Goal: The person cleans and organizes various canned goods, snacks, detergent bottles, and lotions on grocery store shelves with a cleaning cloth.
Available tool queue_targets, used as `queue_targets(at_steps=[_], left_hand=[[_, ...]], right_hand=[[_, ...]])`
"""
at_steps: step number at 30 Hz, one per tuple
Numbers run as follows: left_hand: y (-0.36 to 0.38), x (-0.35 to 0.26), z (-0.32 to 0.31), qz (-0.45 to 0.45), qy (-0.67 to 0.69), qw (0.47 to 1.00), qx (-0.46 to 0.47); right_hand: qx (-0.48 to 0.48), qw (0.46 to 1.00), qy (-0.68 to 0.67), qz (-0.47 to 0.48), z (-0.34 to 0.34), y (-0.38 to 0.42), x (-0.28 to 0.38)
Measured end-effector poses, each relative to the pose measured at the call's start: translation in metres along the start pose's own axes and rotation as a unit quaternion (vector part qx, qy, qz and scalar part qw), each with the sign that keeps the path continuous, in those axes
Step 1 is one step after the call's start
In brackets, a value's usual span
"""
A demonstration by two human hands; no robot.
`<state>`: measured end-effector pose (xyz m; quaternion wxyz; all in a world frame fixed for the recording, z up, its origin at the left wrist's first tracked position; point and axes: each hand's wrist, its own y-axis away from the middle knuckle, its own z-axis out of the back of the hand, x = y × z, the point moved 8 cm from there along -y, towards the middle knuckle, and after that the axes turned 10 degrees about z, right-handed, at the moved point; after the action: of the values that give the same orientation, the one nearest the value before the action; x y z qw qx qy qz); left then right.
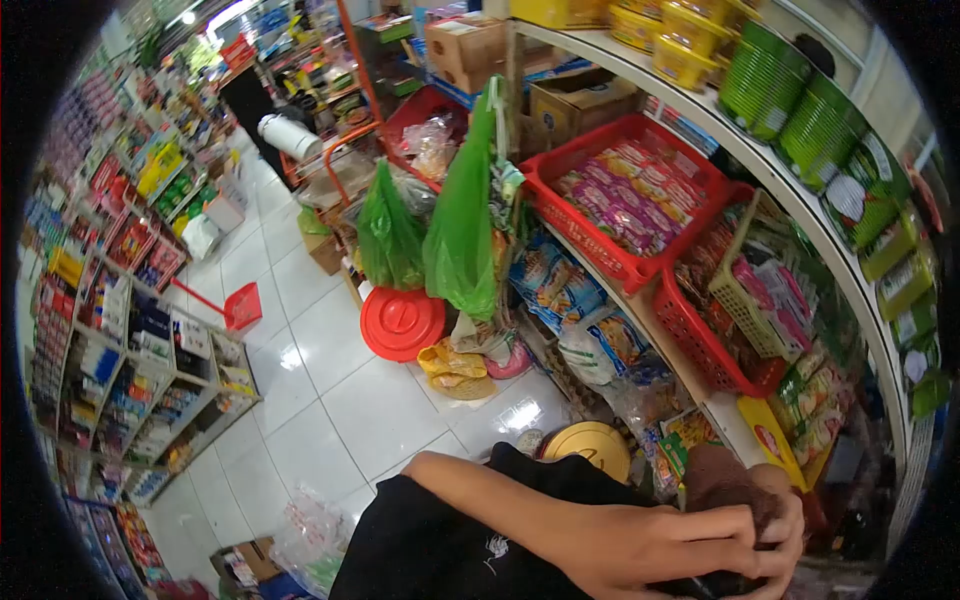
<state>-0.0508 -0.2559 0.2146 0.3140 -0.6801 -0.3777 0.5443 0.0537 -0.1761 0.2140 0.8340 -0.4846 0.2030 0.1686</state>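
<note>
At the lower right, my left hand (680,545) reaches across my black shirt (430,545) with its fingers curled. They close around a dark brown, rounded thing (715,475), whose kind I cannot tell. Pressed against the same thing from the far side is my right hand (785,510), largely hidden behind the left fingers. Just beyond both hands lies a yellow packet box (770,440) on the shelf. A round gold lid (588,452) shows above my left forearm.
Red baskets (625,265) of packets line the shelf on the right, below green tins (765,80). Green bags (465,240) hang over a red lidded bucket (402,323) and a yellow sack (455,370). Stocked shelves (150,345) and a red dustpan (242,306) stand left across the tiled floor.
</note>
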Motion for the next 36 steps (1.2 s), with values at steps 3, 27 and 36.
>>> queue_targets(at_steps=[3,27,36], left_hand=[[0.002,0.006,0.002,0.052,0.005,0.998,0.022],[-0.013,0.067,0.043,0.295,-0.075,0.951,0.059],[-0.013,0.059,0.055,0.172,-0.062,0.982,0.042]], right_hand=[[0.008,0.998,0.001,-0.057,-0.004,-0.003,-0.023],[-0.165,0.901,0.29,-0.277,0.023,0.056,0.004],[-0.23,0.898,0.286,-0.242,0.029,0.064,-0.001]])
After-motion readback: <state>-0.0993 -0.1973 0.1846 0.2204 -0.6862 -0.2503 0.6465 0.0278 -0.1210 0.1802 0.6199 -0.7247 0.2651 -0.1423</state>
